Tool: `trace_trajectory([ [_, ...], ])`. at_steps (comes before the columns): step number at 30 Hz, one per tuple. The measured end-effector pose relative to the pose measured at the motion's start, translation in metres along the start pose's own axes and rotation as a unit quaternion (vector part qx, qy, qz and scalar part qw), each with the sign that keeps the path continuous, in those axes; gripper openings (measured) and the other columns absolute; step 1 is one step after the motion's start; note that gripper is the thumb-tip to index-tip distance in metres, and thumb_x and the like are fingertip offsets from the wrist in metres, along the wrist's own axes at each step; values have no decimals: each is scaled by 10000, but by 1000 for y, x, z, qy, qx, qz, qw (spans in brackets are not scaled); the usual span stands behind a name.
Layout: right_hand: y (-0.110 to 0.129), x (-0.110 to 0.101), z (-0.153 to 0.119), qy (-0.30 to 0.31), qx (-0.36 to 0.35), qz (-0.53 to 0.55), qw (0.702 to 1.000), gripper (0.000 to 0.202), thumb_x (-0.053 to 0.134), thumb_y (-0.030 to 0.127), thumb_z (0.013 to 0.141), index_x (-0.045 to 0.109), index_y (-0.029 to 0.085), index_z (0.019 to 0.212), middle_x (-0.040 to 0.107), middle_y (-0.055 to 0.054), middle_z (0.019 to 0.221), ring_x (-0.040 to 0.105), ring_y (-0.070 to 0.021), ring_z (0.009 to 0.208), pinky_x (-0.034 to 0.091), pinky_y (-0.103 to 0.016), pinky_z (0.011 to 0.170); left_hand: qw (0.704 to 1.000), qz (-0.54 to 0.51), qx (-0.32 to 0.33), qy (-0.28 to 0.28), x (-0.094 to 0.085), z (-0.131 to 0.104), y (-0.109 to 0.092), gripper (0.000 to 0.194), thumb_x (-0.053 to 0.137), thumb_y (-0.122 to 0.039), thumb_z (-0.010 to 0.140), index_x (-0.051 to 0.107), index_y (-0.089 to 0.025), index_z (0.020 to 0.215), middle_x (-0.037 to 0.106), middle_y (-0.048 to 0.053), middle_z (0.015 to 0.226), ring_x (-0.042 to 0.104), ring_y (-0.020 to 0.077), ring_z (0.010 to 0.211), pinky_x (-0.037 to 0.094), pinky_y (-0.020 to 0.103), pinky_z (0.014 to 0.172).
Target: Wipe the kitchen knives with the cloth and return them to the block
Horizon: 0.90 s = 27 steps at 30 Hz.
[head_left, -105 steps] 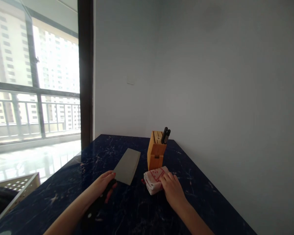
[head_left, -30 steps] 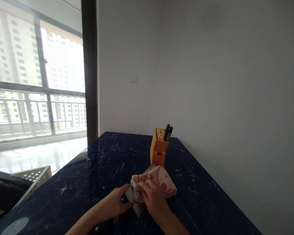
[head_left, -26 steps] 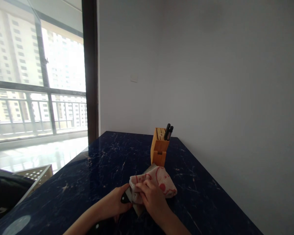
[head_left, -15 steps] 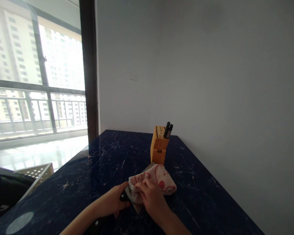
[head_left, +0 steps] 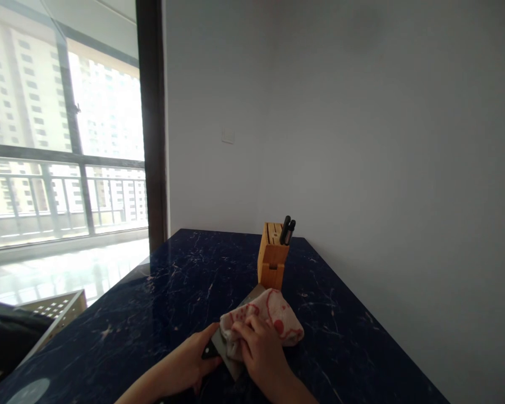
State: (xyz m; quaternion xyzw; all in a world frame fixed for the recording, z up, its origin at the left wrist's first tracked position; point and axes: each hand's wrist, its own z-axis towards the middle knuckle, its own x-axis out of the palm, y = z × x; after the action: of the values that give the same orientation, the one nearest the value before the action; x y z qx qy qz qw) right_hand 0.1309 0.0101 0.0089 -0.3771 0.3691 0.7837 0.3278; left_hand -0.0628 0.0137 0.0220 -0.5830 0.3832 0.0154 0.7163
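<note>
The cleaver [head_left: 232, 366] slants over the dark marbled worktop [head_left: 193, 280], its handle end held in the left hand's [head_left: 196, 358] grip. The right hand's [head_left: 261, 345] grip holds a pink-patterned cloth [head_left: 278, 315] across the blade. Just beyond stands a wooden knife block [head_left: 272, 255].

No legible text, labels or numbers.

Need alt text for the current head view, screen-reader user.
A person's left hand holds a cleaver by its black handle while the right hand holds a red-patterned cloth over its blade. Beyond, a wooden knife block with two black handles sticking out stands on a dark blue, marble-patterned table.
</note>
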Motion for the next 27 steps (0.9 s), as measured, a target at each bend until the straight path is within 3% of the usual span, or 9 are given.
trace_trajectory([
  [4, -9, -4, 5, -3, 52, -30, 998, 360, 415, 88, 795, 534, 290, 1068, 530, -34, 977, 485, -191, 915, 323, -312, 805, 999, -27, -38, 25, 1, -1, 2, 431, 475, -293, 762, 411, -218, 1182, 638, 17, 865, 547, 106, 453, 412, 193, 395],
  [9, 3, -1, 0, 20, -12, -22, 999, 382, 445, 92, 778, 522, 319, 1075, 521, -17, 955, 461, -193, 927, 310, -314, 800, 1000, 3, 10, -19, -1, 0, -5, 386, 530, -235, 712, 504, -197, 1095, 653, -1, 849, 592, 157, 716, 463, 220, 644],
  [12, 11, 0, -3, 33, -46, -18, 998, 350, 446, 133, 804, 519, 336, 1080, 519, -13, 950, 460, -179, 864, 307, -311, 769, 999, 16, 8, -27, -2, 1, -5, 410, 537, -251, 702, 509, -192, 1107, 661, -5, 862, 583, 163, 758, 456, 227, 692],
  [17, 11, -4, 2, 13, 26, -60, 998, 315, 417, 122, 821, 548, 319, 1028, 520, -25, 971, 445, -172, 806, 301, -312, 739, 1000, 20, -5, -14, 0, 3, 2, 398, 516, -229, 705, 503, -183, 1100, 664, -6, 821, 600, 158, 700, 458, 233, 663],
  [23, 14, -3, -1, 30, -47, -34, 998, 350, 452, 142, 818, 501, 342, 1101, 511, -13, 1004, 439, -175, 910, 281, -311, 788, 1000, -5, 22, -17, 2, 5, 2, 451, 504, -217, 721, 450, -195, 1168, 658, -15, 837, 593, 140, 672, 456, 198, 573],
  [27, 8, -6, 0, 4, -2, -54, 999, 322, 464, 135, 799, 532, 318, 1055, 519, -21, 990, 448, -189, 895, 284, -315, 763, 1000, -2, -17, -5, 2, 4, 3, 428, 499, -227, 713, 462, -185, 1137, 660, -6, 802, 574, 115, 516, 431, 191, 470],
])
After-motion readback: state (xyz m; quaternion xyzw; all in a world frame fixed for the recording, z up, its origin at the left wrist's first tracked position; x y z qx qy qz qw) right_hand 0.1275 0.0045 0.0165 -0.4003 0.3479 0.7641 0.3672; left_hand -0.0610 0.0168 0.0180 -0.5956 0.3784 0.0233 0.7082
